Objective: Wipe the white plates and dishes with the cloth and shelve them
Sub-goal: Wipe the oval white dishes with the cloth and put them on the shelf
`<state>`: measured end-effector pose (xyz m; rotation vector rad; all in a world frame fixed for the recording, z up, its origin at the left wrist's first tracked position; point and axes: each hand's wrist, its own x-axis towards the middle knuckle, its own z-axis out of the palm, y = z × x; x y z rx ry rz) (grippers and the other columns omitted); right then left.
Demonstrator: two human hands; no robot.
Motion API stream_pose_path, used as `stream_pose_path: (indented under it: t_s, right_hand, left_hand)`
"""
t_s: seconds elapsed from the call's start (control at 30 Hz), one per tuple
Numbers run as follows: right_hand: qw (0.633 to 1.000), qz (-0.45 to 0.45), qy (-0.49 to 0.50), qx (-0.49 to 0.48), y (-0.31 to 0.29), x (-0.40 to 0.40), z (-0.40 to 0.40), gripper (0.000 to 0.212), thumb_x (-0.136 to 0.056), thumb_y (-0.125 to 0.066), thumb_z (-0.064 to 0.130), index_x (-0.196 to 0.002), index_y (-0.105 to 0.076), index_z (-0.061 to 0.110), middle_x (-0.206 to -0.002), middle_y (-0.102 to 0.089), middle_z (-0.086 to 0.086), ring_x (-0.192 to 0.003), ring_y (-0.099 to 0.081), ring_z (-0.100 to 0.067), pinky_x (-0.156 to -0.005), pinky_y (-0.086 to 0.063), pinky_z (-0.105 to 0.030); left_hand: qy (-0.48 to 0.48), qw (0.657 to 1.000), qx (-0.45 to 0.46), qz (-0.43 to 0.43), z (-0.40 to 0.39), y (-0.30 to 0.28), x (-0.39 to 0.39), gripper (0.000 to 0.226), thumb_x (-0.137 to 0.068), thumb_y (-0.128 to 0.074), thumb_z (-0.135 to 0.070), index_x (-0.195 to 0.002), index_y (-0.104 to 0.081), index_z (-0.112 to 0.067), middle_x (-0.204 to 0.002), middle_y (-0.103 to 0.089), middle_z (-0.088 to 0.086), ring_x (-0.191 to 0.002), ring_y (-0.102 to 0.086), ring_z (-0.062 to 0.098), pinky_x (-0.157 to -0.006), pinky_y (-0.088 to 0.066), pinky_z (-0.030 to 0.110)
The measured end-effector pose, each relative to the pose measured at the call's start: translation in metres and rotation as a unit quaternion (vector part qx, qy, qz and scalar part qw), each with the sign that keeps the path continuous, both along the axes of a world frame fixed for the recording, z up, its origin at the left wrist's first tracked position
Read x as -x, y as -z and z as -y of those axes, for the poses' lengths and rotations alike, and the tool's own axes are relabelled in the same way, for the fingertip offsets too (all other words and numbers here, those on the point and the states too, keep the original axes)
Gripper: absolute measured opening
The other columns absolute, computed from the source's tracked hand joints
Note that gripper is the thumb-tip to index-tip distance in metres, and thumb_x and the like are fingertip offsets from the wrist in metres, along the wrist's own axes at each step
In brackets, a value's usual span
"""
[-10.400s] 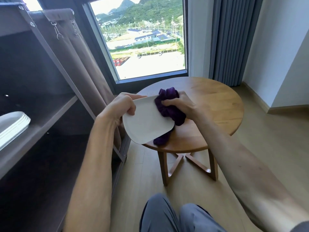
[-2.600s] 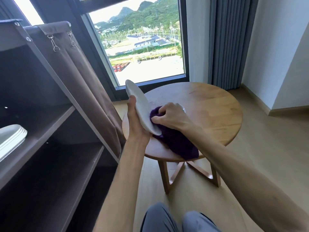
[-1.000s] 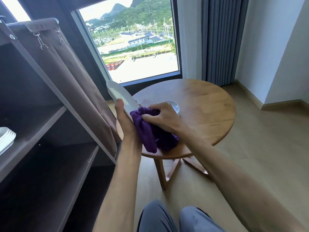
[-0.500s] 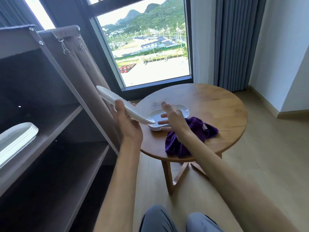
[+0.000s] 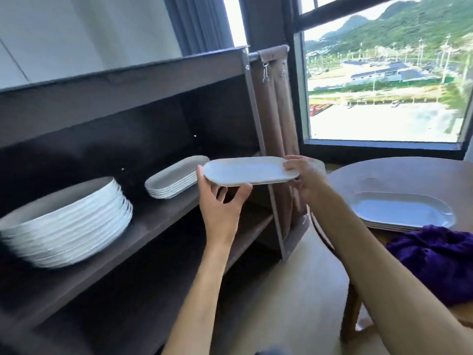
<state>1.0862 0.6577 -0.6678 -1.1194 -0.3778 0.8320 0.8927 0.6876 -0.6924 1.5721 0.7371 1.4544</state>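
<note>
I hold a white oval dish (image 5: 245,170) level in the air just in front of the dark shelf (image 5: 158,221). My left hand (image 5: 220,203) grips its left end from below, thumb on the rim. My right hand (image 5: 303,175) pinches its right end. On the shelf, just left of the dish, sits a stack of similar oval dishes (image 5: 174,180), and further left a tall stack of round white plates (image 5: 69,224). More oval dishes (image 5: 401,211) lie stacked on the round wooden table (image 5: 399,175), with the purple cloth (image 5: 435,262) crumpled beside them.
The shelf unit has a metal corner post (image 5: 266,160) and a brown fabric side panel (image 5: 281,119) between it and the table. A lower shelf (image 5: 143,298) lies below. A large window (image 5: 384,80) is behind the table. Wooden floor (image 5: 289,303) runs between shelf and table.
My right hand let go of the cloth, which now lies on the table, and took the dish's right end. The dish went from tilted to level and moved left toward the shelf.
</note>
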Motion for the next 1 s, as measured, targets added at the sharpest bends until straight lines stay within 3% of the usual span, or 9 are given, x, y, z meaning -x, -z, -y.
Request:
stream_pose_path:
  t_s: [0.07,0.13,0.27,0.4,0.5,0.6,0.73,0.83,1.0]
  right_hand:
    - [0.998,-0.003,-0.047,-0.036,-0.012,0.021,-0.028,0.011,-0.086,-0.071,0.002,-0.096,-0.073,0.006,-0.094,-0.070,-0.010,-0.081,-0.068,-0.019,-0.054,-0.057,-0.024]
    - [0.992,-0.023,-0.101,-0.067,-0.021,0.039,-0.053,0.008,-0.091,-0.069,0.013,-0.097,-0.068,0.009,-0.094,-0.068,-0.008,-0.079,-0.069,-0.019,-0.061,-0.060,-0.029]
    - [0.984,0.027,-0.162,-0.073,-0.029,0.082,-0.105,0.034,-0.090,-0.068,0.039,-0.112,-0.059,0.014,-0.107,-0.065,-0.006,-0.097,-0.067,-0.020,-0.076,-0.058,-0.034]
    - [0.986,0.080,-0.137,-0.050,-0.034,0.103,-0.145,0.053,-0.084,-0.066,0.053,-0.119,-0.057,0.014,-0.116,-0.065,-0.004,-0.107,-0.064,-0.021,-0.096,-0.055,-0.041]
    - [0.986,0.111,-0.121,-0.036,-0.036,0.109,-0.169,0.067,-0.087,-0.063,0.054,-0.136,-0.052,0.011,-0.119,-0.060,0.000,-0.113,-0.057,-0.020,-0.091,-0.046,-0.036]
    - [0.984,0.138,-0.112,-0.034,-0.033,0.116,-0.187,0.062,-0.087,-0.064,0.052,-0.135,-0.054,0.014,-0.109,-0.058,0.007,-0.109,-0.055,-0.017,-0.084,-0.041,-0.032]
    - [0.984,0.148,-0.100,-0.011,-0.019,0.127,-0.206,0.068,-0.086,-0.064,0.054,-0.142,-0.053,0.018,-0.136,-0.058,-0.002,-0.123,-0.055,-0.020,-0.098,-0.046,-0.037]
    - [0.982,0.171,-0.084,-0.006,-0.013,0.139,-0.217,0.071,-0.085,-0.062,0.056,-0.143,-0.053,0.015,-0.140,-0.057,-0.006,-0.131,-0.052,-0.026,-0.111,-0.043,-0.046]
    - [0.978,0.194,-0.070,0.020,-0.012,0.150,-0.234,0.071,-0.089,-0.062,0.053,-0.146,-0.050,0.012,-0.141,-0.057,-0.011,-0.131,-0.053,-0.030,-0.110,-0.043,-0.048]
  left_hand:
    - [-0.053,0.999,0.002,-0.008,-0.014,-0.005,0.029,0.103,-0.076,-0.090,-0.027,-0.159,-0.028,-0.026,-0.151,-0.053,-0.006,-0.136,-0.052,0.006,-0.117,-0.042,0.032]
    - [-0.110,0.994,-0.001,-0.016,-0.024,-0.013,0.050,0.098,-0.072,-0.091,-0.037,-0.153,-0.037,-0.027,-0.145,-0.057,-0.008,-0.133,-0.054,0.004,-0.114,-0.044,0.027]
    - [-0.226,0.972,-0.015,-0.068,-0.046,-0.025,0.072,0.104,-0.072,-0.091,-0.040,-0.156,-0.035,-0.019,-0.143,-0.054,-0.007,-0.130,-0.053,0.008,-0.108,-0.045,0.023]
    - [-0.277,0.956,0.010,-0.097,-0.072,-0.027,0.074,0.089,-0.068,-0.092,-0.036,-0.143,-0.048,-0.018,-0.126,-0.063,-0.008,-0.114,-0.061,0.009,-0.101,-0.050,0.027]
    - [-0.293,0.949,0.022,-0.111,-0.091,-0.028,0.076,0.095,-0.068,-0.094,-0.037,-0.146,-0.045,-0.015,-0.121,-0.060,-0.010,-0.110,-0.057,0.006,-0.096,-0.046,0.020]
    - [-0.303,0.944,0.024,-0.128,-0.110,-0.028,0.080,0.079,-0.067,-0.094,-0.034,-0.134,-0.055,-0.017,-0.117,-0.066,-0.009,-0.105,-0.063,0.009,-0.087,-0.045,0.017]
    - [-0.308,0.942,0.045,-0.121,-0.131,-0.025,0.087,0.073,-0.064,-0.096,-0.031,-0.126,-0.061,-0.016,-0.115,-0.069,-0.003,-0.105,-0.067,0.014,-0.095,-0.055,0.032]
    - [-0.333,0.933,0.047,-0.125,-0.146,-0.025,0.094,0.077,-0.060,-0.097,-0.036,-0.125,-0.061,-0.013,-0.123,-0.065,0.003,-0.114,-0.063,0.021,-0.103,-0.052,0.041]
    - [-0.315,0.939,0.085,-0.106,-0.159,-0.023,0.102,0.068,-0.061,-0.098,-0.026,-0.119,-0.065,-0.011,-0.112,-0.072,0.002,-0.101,-0.070,0.017,-0.095,-0.057,0.037]
